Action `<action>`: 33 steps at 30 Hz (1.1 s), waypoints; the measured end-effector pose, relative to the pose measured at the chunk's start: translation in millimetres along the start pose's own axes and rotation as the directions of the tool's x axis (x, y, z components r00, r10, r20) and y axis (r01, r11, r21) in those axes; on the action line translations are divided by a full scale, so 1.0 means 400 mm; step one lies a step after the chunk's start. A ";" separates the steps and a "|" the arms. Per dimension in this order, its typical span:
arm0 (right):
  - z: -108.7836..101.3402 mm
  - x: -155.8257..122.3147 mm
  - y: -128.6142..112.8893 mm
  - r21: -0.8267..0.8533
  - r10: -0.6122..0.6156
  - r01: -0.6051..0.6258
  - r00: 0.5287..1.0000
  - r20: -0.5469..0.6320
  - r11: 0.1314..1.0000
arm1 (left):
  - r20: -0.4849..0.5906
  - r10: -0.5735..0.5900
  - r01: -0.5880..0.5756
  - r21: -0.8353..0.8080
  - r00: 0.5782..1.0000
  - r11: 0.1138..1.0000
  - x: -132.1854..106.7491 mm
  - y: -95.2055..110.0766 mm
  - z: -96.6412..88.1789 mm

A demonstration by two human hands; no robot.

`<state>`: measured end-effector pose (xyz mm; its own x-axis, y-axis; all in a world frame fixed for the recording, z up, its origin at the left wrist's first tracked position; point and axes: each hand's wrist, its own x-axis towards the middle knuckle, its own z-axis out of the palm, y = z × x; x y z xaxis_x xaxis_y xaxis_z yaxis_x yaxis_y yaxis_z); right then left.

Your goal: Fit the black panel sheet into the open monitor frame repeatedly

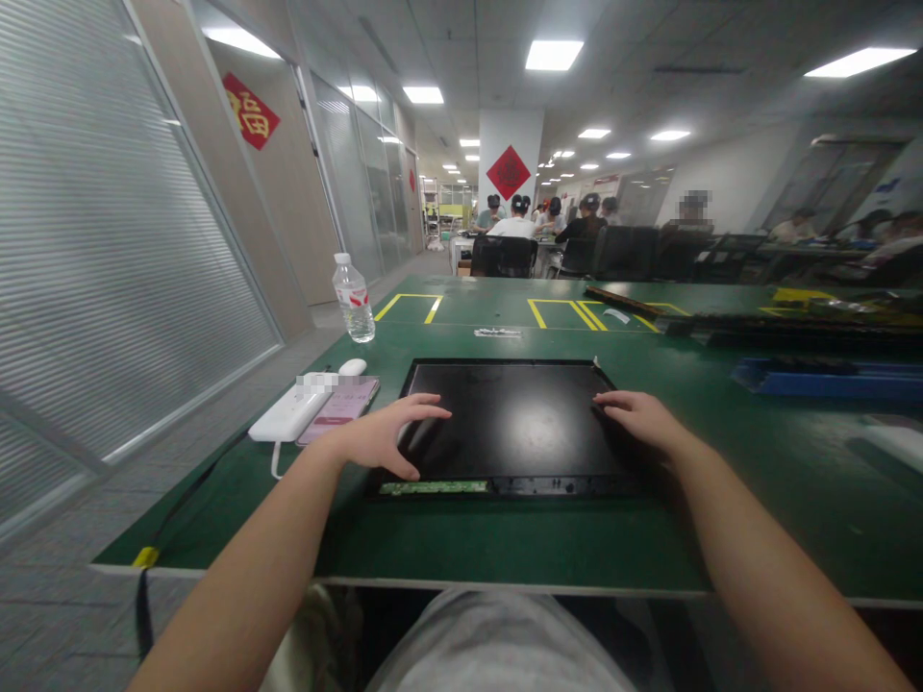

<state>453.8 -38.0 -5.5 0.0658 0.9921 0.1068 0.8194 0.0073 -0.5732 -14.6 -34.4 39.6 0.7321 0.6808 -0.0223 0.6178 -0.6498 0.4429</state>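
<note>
A black display panel lies flat on the green table in front of me, its dark screen facing up and reflecting a ceiling light. Along its near edge runs a thin green circuit board. My left hand is over the panel's left edge, thumb and fingers spread apart, with nothing in it. At the right edge, the outstretched fingers of my right hand are by the frame; its thumb is hidden. Whether either hand touches the panel I cannot tell.
To the left are a water bottle, a white mouse, a phone and a white power bank with a cable. A blue tray-like piece and long dark strips lie right. People sit at tables farther back.
</note>
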 end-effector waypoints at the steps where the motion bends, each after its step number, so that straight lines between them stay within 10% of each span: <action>1: 0.000 0.000 0.000 -0.003 -0.004 0.004 1.000 0.001 1.000 | -0.002 0.010 -0.010 -0.005 1.000 1.000 0.001 0.004 0.000; 17: -0.002 -0.002 -0.004 -0.032 -0.019 0.019 1.000 -0.001 0.999 | -0.016 0.016 -0.017 -0.005 1.000 1.000 0.004 0.002 0.003; 27: -0.018 -0.002 -0.004 -0.100 0.051 -0.068 0.985 -0.167 0.993 | -0.330 -0.224 0.293 0.178 0.917 0.939 0.041 -0.071 0.022; 33: -0.027 0.016 0.034 -0.136 0.211 -0.238 0.960 -0.186 0.962 | -0.275 -0.317 0.389 0.268 0.908 0.881 0.047 -0.070 0.021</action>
<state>471.5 -32.9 -3.7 0.3424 0.9302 0.1326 0.8499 -0.2464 -0.4658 -15.7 -6.1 19.2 0.3897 0.9169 0.0860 0.9063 -0.3984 0.1411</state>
